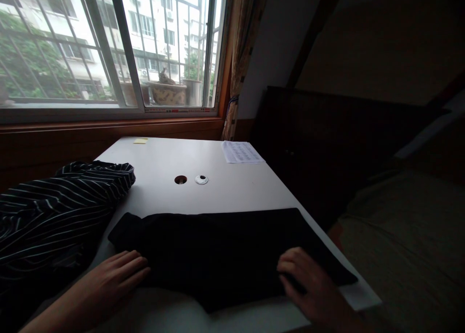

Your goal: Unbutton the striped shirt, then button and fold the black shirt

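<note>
A pair of black pants, folded lengthwise, lies across the near part of the white table. Its crotch corner points toward me. My left hand rests at the left end of the pants, with its fingers stretched out over the fabric edge. Farther right, my right hand is on the lower part of the pants. Its fingers and thumb are curled close together, with dark cloth between them. The fabric is so dark that folds inside it are hard to make out.
A black-and-white striped garment is heaped at the table's left side. Toward the back are a printed paper sheet and a yellow sticky note. A cable hole has its loose cover beside it. A barred window stands behind.
</note>
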`<state>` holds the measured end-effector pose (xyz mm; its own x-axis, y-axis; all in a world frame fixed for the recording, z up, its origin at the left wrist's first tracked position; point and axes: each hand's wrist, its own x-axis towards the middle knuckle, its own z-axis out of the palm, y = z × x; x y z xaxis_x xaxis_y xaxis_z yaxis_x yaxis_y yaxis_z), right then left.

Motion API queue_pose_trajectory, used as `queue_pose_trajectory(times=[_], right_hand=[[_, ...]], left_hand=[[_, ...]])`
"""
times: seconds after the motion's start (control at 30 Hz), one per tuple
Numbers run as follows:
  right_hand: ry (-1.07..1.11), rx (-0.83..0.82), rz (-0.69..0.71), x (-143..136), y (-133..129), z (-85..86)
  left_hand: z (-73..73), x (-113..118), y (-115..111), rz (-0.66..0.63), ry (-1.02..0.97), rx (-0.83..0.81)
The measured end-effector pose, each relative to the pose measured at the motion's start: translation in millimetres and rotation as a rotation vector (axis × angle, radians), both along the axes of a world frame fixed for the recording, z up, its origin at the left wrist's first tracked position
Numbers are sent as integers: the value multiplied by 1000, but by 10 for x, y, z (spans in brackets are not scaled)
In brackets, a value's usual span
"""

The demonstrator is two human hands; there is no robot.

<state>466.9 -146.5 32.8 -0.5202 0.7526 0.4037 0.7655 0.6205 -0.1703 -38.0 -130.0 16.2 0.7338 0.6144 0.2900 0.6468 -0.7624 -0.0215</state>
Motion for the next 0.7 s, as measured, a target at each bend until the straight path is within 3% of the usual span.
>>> queue_pose_trajectory(times=[0.13,0.23,0.4,0.6,0.7], right_hand=[[-22,-80,296,-1035,18,-21],[-111,-92,326,-1357,57,-157],[-106,-112,298,-1371,86,-242],[128,-245,341,-1273,90,-13],[93,-360,406,-1235,94,13]], left_hand=[[-34,-75,34,-17,25,6],[-59,-156,45,-28,-7,32],[-89,-250,42,-9,-29,17],[63,-207,23,-26,-97,55],[165,-108,-37,-3,-59,-6]])
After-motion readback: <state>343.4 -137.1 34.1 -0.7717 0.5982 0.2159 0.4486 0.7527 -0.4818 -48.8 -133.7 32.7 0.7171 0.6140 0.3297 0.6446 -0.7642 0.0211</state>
